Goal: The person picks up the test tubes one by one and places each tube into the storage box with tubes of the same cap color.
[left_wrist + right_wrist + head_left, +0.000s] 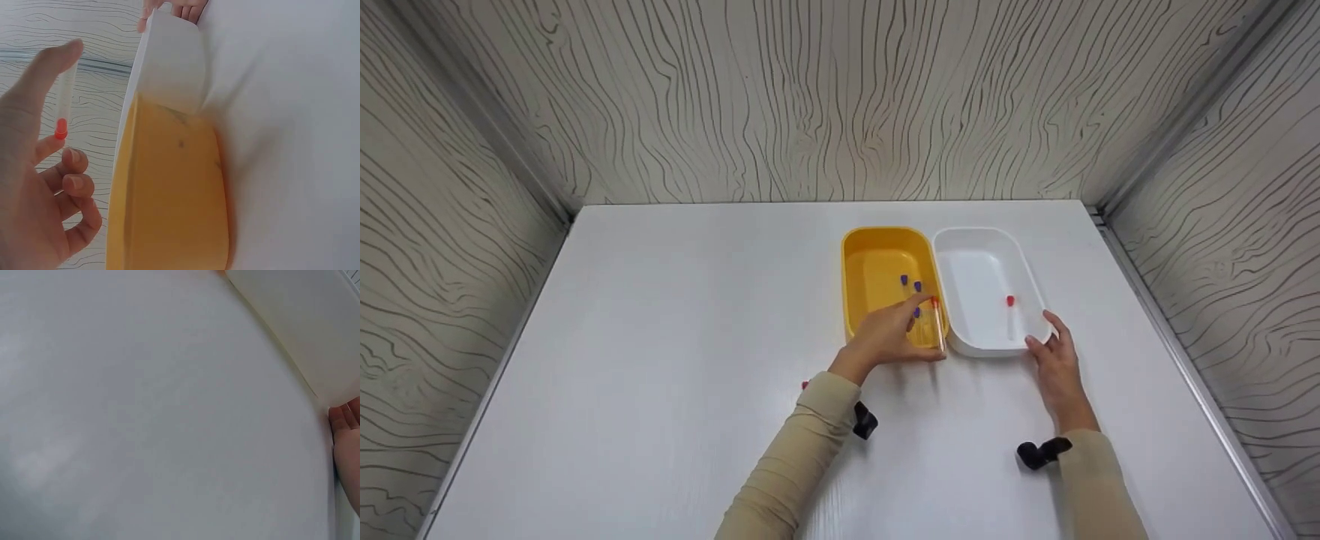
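Beige fabric left sleeve nearest; left hand pinches a slim clear red-capped tube end to end.
Its long axis runs near-to-far, capped end away, over the right side of a yellow oblong plastic tray; a white oblong plastic tray lies just right, its near-right corner gripped by the right hand.

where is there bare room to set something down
Widest: the table left of the yellow tray and left sleeve, past the red cap. Smaller: between that sleeve and the right sleeve. Crowded: the trays' near ends, where the left hand holds a tube and the right hand the white tray.
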Demonstrator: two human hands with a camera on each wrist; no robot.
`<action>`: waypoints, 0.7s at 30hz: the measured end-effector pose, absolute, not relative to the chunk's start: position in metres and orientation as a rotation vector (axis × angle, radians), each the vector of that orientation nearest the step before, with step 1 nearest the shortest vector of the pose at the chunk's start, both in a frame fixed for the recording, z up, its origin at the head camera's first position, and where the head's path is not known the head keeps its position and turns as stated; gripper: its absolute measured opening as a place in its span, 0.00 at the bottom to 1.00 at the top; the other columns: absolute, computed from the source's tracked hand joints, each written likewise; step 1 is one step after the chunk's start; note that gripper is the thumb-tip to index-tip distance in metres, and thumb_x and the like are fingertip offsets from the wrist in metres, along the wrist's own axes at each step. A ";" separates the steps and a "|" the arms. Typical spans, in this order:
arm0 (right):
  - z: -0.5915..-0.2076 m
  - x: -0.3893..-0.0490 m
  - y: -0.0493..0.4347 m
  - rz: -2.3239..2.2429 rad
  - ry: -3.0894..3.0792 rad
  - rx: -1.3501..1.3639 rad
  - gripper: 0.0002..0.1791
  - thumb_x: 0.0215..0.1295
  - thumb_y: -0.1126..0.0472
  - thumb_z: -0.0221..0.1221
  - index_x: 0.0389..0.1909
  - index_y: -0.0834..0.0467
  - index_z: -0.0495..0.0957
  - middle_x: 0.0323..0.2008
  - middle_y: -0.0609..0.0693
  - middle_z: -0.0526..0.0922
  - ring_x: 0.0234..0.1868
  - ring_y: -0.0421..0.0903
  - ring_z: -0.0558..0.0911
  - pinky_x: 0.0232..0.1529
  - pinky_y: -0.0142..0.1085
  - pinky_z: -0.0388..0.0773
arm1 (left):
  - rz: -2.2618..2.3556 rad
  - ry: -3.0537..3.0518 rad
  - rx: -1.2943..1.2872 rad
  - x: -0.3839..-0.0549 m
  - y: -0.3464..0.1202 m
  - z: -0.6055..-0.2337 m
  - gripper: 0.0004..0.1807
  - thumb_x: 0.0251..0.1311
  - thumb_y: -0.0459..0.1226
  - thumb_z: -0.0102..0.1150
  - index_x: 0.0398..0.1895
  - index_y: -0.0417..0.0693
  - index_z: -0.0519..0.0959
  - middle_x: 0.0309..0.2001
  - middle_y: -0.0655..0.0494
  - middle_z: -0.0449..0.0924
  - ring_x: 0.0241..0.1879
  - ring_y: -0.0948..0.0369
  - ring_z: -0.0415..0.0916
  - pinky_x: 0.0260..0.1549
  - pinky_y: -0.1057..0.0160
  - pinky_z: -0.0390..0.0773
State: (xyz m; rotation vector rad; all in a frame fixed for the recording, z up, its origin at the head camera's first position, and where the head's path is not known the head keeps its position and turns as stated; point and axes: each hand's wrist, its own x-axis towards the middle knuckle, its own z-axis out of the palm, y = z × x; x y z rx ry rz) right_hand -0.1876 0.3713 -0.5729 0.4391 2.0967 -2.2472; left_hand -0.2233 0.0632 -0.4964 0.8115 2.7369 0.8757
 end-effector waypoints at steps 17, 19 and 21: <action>-0.575 -0.189 0.372 -2.314 2.059 0.412 0.40 0.70 0.61 0.54 0.75 0.40 0.45 0.79 0.53 0.39 0.78 0.49 0.48 0.54 0.14 0.68 | 0.974 2.617 0.613 -0.235 0.103 -0.501 0.48 0.47 0.61 0.68 0.72 0.69 0.57 0.66 0.61 0.71 0.59 0.63 0.72 0.65 0.58 0.69; -0.575 -0.189 0.372 -2.303 2.065 0.416 0.39 0.71 0.62 0.53 0.75 0.40 0.45 0.79 0.52 0.39 0.79 0.49 0.47 0.55 0.14 0.67 | 1.002 2.602 0.574 -0.235 0.106 -0.503 0.48 0.46 0.61 0.68 0.72 0.70 0.56 0.67 0.61 0.70 0.60 0.62 0.71 0.67 0.56 0.67; -0.574 -0.190 0.372 -2.288 2.068 0.435 0.38 0.71 0.63 0.52 0.75 0.38 0.46 0.79 0.50 0.39 0.79 0.49 0.47 0.58 0.15 0.67 | 1.006 2.599 0.544 -0.236 0.108 -0.504 0.48 0.46 0.61 0.68 0.72 0.70 0.56 0.67 0.61 0.70 0.61 0.61 0.71 0.67 0.53 0.65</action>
